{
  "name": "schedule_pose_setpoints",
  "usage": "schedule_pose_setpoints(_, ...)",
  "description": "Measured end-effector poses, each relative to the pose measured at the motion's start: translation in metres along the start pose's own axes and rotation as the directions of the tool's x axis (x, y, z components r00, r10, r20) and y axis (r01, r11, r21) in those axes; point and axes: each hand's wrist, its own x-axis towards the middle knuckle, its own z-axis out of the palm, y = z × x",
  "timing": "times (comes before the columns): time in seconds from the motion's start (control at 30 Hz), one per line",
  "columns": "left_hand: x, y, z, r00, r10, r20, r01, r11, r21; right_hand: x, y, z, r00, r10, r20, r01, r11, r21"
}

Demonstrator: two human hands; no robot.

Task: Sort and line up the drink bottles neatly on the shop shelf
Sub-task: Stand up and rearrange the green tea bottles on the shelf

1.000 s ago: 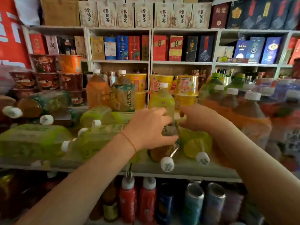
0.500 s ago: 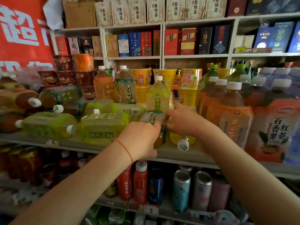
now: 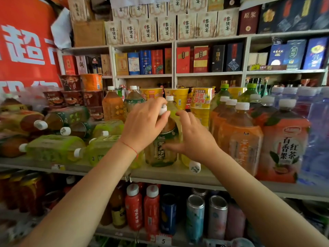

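Shop shelving fills the view: boxed goods up top, noodle cups behind, and a pale, worn shelf (image 3: 169, 175) crowded with drink bottles. You are in the middle of standing a bottle up. Your left hand (image 3: 144, 125) curls its grip round the neck and white cap of the green-labelled tea bottle (image 3: 161, 148), which stands upright near the front edge of the shelf, between the heap of lying bottles on the left and the orange bottles (image 3: 238, 139) in their tidy row on the right. Your right hand (image 3: 194, 138) is beside the bottle with fingers spread and holding nothing; whether the thumb touches the label I cannot tell. Next, I judge, you need to settle this bottle flat on its base and turn the label forward, then deal with the yellow bottle (image 3: 194, 164) lying behind it, cap pointing out toward you. These bottles are clear soft plastic with squarish shoulders, glossy wrap labels and ribbed white caps; such smooth walls likely slip and dent under a hard squeeze. Green bottles (image 3: 53, 148) on the left lie on their sides, not yet sorted.
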Motion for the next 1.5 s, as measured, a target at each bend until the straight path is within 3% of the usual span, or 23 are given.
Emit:
schedule_pose_setpoints(0.1, 0.014, -0.004, 0.008, 0.993, -0.110, 0.033, 0.110, 0.994, 0.010, 0.014, -0.008, 0.004, 0.988, 0.060, 0.139, -0.108, 0.922, 0.372)
schedule_pose_setpoints(0.2, 0.009, -0.004, 0.017, 0.969, -0.218, 0.113, 0.217, 0.976, 0.016, 0.027, -0.007, 0.016, 0.987, 0.109, 0.117, -0.146, 0.911, 0.386)
schedule_pose_setpoints(0.3, -0.013, -0.005, 0.025, 0.963, -0.157, 0.218, 0.154, 0.988, 0.031, 0.032, -0.010, 0.031, 0.991, 0.126, 0.035, -0.130, 0.925, 0.356)
schedule_pose_setpoints(0.4, -0.026, -0.013, 0.033, 0.937, -0.182, 0.297, 0.152, 0.981, 0.121, 0.037, -0.012, 0.040, 0.989, 0.147, 0.021, -0.147, 0.950, 0.275)
schedule_pose_setpoints(0.53, -0.026, -0.015, 0.034, 0.914, -0.218, 0.342, 0.168, 0.971, 0.168, 0.039, -0.009, 0.024, 0.981, 0.107, 0.164, -0.134, 0.978, 0.163)
schedule_pose_setpoints(0.63, -0.026, -0.012, 0.028, 0.906, -0.241, 0.348, 0.183, 0.965, 0.189, 0.024, -0.004, -0.002, 0.966, 0.065, 0.251, -0.044, 0.995, -0.086)
schedule_pose_setpoints(0.73, -0.036, 0.009, 0.025, 0.982, -0.152, 0.108, 0.125, 0.966, 0.226, -0.003, -0.001, -0.021, 0.952, 0.020, 0.307, 0.111, 0.908, -0.405)
schedule_pose_setpoints(0.8, -0.047, 0.029, 0.031, 0.999, 0.018, -0.045, -0.009, 0.985, 0.175, -0.022, 0.000, -0.022, 0.928, 0.060, 0.368, 0.131, 0.872, -0.472)
schedule_pose_setpoints(0.83, -0.051, 0.039, 0.033, 0.996, 0.076, -0.039, -0.070, 0.989, 0.134, -0.029, -0.001, -0.019, 0.927, 0.071, 0.368, 0.125, 0.867, -0.483)
schedule_pose_setpoints(0.9, -0.057, 0.053, 0.040, 0.990, 0.124, 0.070, -0.130, 0.987, 0.097, -0.037, -0.001, -0.011, 0.943, 0.055, 0.327, 0.110, 0.879, -0.465)
schedule_pose_setpoints(1.0, -0.060, 0.058, 0.044, 0.973, 0.081, 0.217, -0.102, 0.991, 0.086, -0.040, -0.003, -0.003, 0.953, 0.054, 0.299, 0.086, 0.897, -0.435)
schedule_pose_setpoints(1.23, -0.059, 0.048, 0.045, 0.971, 0.048, 0.236, -0.053, 0.998, 0.013, -0.030, 0.002, -0.028, 0.998, 0.056, 0.034, -0.043, 0.952, -0.304)
schedule_pose_setpoints(1.37, -0.043, 0.058, 0.052, 0.985, -0.089, 0.150, 0.088, 0.996, 0.014, -0.006, -0.001, -0.041, 0.979, 0.009, -0.202, -0.060, 0.968, -0.243)
schedule_pose_setpoints(1.5, -0.026, 0.061, 0.055, 0.974, -0.211, 0.087, 0.209, 0.977, 0.036, 0.018, 0.000, -0.044, 0.965, 0.036, -0.260, -0.107, 0.958, -0.267)
